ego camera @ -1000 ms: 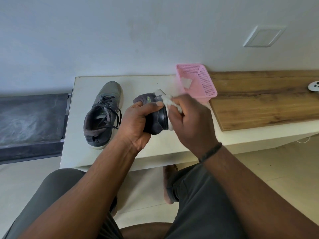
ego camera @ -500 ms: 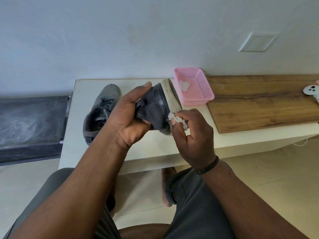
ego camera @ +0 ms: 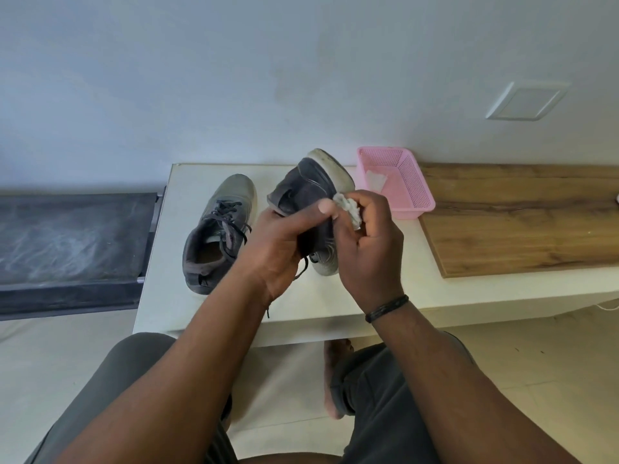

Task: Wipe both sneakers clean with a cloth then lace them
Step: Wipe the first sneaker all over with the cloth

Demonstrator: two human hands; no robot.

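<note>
Here the left hand grips the sneaker, sole just beyond the right hand pinching the cloth.

A white counter runs along a pale wall, w/ its left end in view & the rest running off to the right. A grey sneaker w/ dark laces lies flat on it near the left end, toe toward the wall, opening toward the viewer. To the right, against the wall, sits a pink plastic basket w/ a white scrap inside. Touching the basket's right side, a wood-grain board covers the counter top & runs out of frame. Pale tiled floor below the counter.
</note>
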